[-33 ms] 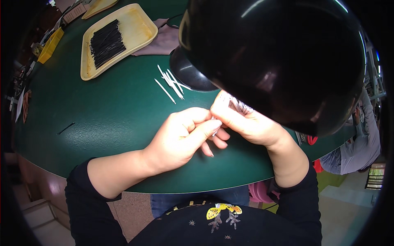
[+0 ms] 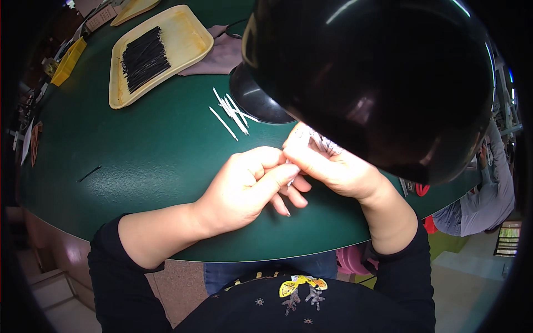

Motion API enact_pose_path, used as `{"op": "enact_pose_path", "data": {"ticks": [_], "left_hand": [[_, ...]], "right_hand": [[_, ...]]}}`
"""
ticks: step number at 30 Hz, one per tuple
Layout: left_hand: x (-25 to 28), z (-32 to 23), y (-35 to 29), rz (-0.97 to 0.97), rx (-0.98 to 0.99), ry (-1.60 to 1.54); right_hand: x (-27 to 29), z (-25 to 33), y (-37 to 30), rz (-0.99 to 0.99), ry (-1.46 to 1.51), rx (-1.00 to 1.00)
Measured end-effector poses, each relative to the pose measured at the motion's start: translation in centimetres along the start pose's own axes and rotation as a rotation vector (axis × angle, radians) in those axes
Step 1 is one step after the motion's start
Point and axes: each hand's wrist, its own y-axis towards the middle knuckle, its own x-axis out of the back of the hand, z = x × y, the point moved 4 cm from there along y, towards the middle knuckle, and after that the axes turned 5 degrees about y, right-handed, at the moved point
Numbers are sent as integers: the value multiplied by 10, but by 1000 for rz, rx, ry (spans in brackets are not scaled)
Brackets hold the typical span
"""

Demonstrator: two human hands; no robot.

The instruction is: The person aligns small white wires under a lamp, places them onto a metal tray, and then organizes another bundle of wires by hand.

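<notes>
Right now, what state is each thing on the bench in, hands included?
Left hand: pinching a thin white piece.
Right hand: curled, partly hidden by black dome; grip unclear in glare.
White sticks: loose pile, one apart.
Cream tray: partly filled, bare toward its right.
Dark sticks: bunched roughly parallel in tray.
Single dark stick: lying alone.
Pinkish cloth: rumpled, partly covered by tray.

Strong light under the large, glossy black domed shade point(image 2: 372, 83) bleaches the bare left hand point(image 2: 236, 186) and bare right hand point(image 2: 333, 166) nearly white; diffuse glare spots the dark-green tabletop point(image 2: 139, 150) left of the hands; far from them, the surroundings bend, soften and darken into a black rim
</notes>
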Motion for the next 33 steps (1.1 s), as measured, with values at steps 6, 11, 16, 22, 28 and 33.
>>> {"op": "enact_pose_path", "data": {"ticks": [6,11,16,22,28,33], "left_hand": [[-4,4,-1,-2,4,-109],[-1,1,-1,7,-21,-152],[-1,-1,0,24,24,-158],[4,-3,1,30,-9,-109],[10,0,4,-93,-102,-137],[14,0,2,-130,-79,-44]], "right_hand": [[1,3,-2,-25,-106,29],[-2,7,0,40,-193,54],[0,-5,4,-85,-185,172],[5,-4,9,-29,84,-25],[-10,17,12,164,197,-9],[-6,14,7,94,137,-8]]}}
